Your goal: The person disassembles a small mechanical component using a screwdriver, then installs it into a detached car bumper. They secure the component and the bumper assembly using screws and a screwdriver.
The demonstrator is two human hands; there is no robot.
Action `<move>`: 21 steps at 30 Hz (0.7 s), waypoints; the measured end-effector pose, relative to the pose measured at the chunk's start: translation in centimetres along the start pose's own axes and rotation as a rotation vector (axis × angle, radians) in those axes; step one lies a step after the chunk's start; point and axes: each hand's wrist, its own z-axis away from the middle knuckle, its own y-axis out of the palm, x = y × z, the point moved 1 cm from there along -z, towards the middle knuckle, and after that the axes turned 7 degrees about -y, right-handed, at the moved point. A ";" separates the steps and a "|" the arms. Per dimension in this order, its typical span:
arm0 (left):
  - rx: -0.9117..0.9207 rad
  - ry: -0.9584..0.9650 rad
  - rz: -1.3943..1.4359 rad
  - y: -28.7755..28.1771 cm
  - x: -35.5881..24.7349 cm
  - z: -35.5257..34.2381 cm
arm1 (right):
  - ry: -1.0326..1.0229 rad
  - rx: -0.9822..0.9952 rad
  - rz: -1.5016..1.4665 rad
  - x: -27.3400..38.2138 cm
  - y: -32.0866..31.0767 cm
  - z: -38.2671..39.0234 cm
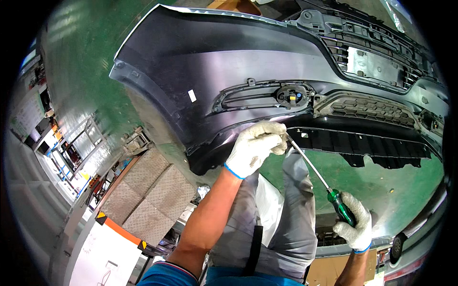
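Note:
My right hand (357, 223), in a white knit glove with a blue cuff, is wrapped round the green handle of a long screwdriver (340, 208). The shaft runs up and to the left. Its tip meets the pinched fingertips of my left hand (256, 148), gloved the same way. Whatever those fingers hold at the tip is too small to make out. Both lie at the lower edge of a dark grey car bumper (238, 62), seen from its inner side. Just above my left hand, a fog lamp surround (260, 97) with a round lamp unit (292, 97) is set in the bumper.
Right of my left hand, a black lower panel (362, 147) hangs along the bumper's edge, under a honeycomb grille (369, 112). Textured metal steps (148, 190) with an orange edge stand at the left. Green floor (86, 66) lies around. A vehicle (405, 248) shows at lower right.

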 end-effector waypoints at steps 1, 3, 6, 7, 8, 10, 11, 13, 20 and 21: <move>0.014 0.004 -0.006 0.0 0.0 0.1 | 0.033 0.014 -0.020 0.2 -0.1 -0.1; -0.013 -0.015 -0.042 0.3 -0.3 0.2 | 0.102 0.043 -0.058 0.7 -0.2 -0.3; -0.024 -0.019 -0.074 0.0 -0.4 0.3 | 0.010 0.069 0.029 0.3 -0.3 -0.7; -0.023 -0.016 -0.081 -0.1 -0.4 0.3 | 0.075 0.076 0.004 0.3 -0.4 -0.7; -0.020 -0.021 -0.076 -0.1 -0.4 0.3 | 0.140 0.082 -0.020 0.3 -0.6 -0.7; -0.011 -0.032 -0.066 -0.1 -0.5 0.3 | 0.233 0.084 -0.066 0.6 -0.8 -0.8; -0.013 -0.041 -0.072 -0.1 -0.5 0.3 | 0.260 0.080 -0.088 0.8 -1.0 -0.9; -0.014 -0.059 -0.080 0.0 -0.5 0.4 | 0.263 0.081 -0.087 0.8 -1.0 -1.1; -0.051 -0.085 -0.338 0.4 -1.0 0.2 | 0.452 0.031 -0.359 1.1 -2.1 -2.2; -0.044 -0.084 -0.305 0.3 -0.8 0.1 | 0.498 0.016 -0.436 1.4 -2.1 -2.5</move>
